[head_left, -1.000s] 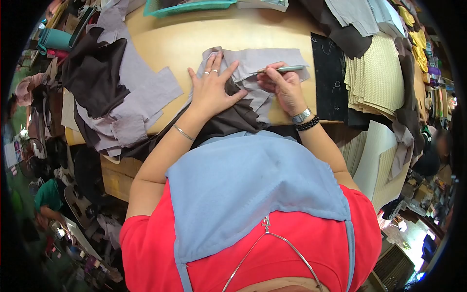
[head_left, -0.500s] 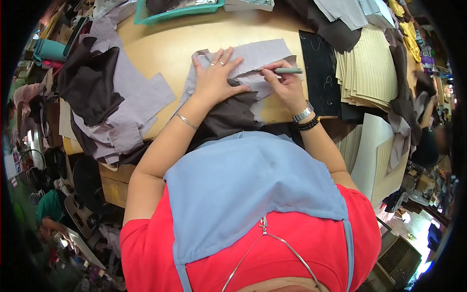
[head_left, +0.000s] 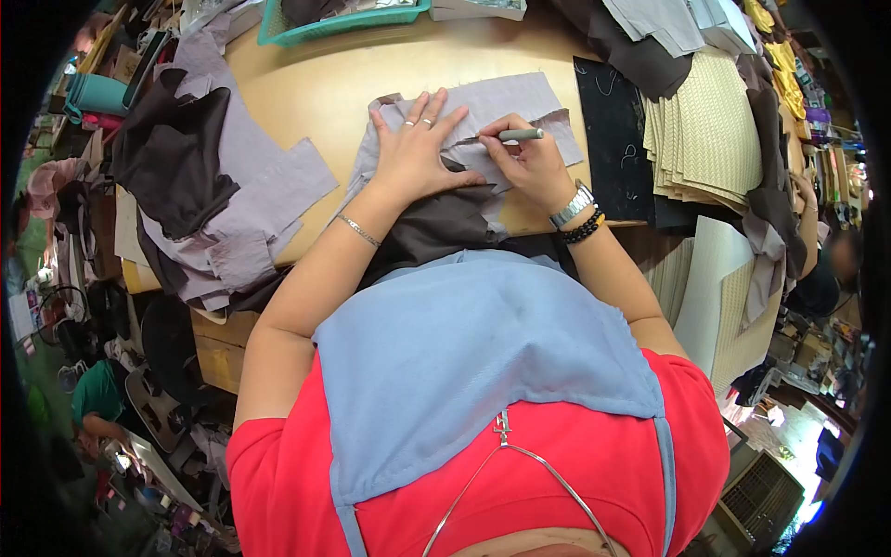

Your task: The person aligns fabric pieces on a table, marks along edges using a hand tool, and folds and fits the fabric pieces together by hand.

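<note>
My left hand (head_left: 415, 146) lies spread on a grey fabric piece (head_left: 510, 97), fingers apart, pressing it to the table. My right hand (head_left: 531, 162) pinches a marking pen (head_left: 520, 135) with a grey-green barrel. Its dark tip points left and meets the grey fabric just right of my left hand. Under my left thumb and toward my body, dark brown fabric (head_left: 436, 223) is bunched and hangs over the table's near edge. Whether the pen leaves a line on the cloth is too small to tell.
On the left lie dark cloth (head_left: 176, 158) and grey cloth pieces (head_left: 288, 186). A teal basket (head_left: 343, 28) stands at the back of the wooden table (head_left: 306, 93). Right are a black strip (head_left: 613, 139) and stacked cream textured sheets (head_left: 696, 135). A person in green (head_left: 97, 395) is at lower left.
My right hand has moved left with the pen, bringing the tip closer to my left hand. My left hand stays in place on the fabric.
</note>
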{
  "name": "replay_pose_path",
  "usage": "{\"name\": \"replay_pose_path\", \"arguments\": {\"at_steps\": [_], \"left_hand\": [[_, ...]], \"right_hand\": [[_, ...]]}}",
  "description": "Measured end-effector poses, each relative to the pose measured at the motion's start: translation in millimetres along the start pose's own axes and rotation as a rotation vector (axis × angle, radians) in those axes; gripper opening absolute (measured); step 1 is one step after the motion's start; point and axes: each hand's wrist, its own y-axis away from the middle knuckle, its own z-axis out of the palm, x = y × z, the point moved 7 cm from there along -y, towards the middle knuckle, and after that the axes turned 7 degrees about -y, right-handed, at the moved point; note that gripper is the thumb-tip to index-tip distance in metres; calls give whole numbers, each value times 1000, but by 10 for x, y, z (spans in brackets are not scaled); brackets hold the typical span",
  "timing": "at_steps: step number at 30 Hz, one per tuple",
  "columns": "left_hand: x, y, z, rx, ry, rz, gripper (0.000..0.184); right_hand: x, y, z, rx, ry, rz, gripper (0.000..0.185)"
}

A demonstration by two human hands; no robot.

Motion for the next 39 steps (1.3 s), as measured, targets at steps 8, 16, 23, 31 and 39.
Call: {"name": "replay_pose_path", "arguments": {"at_steps": [8, 16, 23, 31, 39], "left_hand": [[-4, 7, 5, 24, 20, 8, 105], [-10, 5, 10, 22, 16, 7, 105], [-10, 0, 29, 16, 13, 3, 104], [-11, 2, 23, 12, 6, 10, 105], [-12, 5, 36, 24, -4, 14, 105]], "right_hand": [[93, 31, -9, -14, -97, 80, 11], [93, 38, -16, 1, -102, 81, 11], [81, 43, 1, -40, -22, 65, 11], [271, 48, 49, 17, -268, 151, 10], [462, 45, 12, 20, -629, 371, 12]]}}
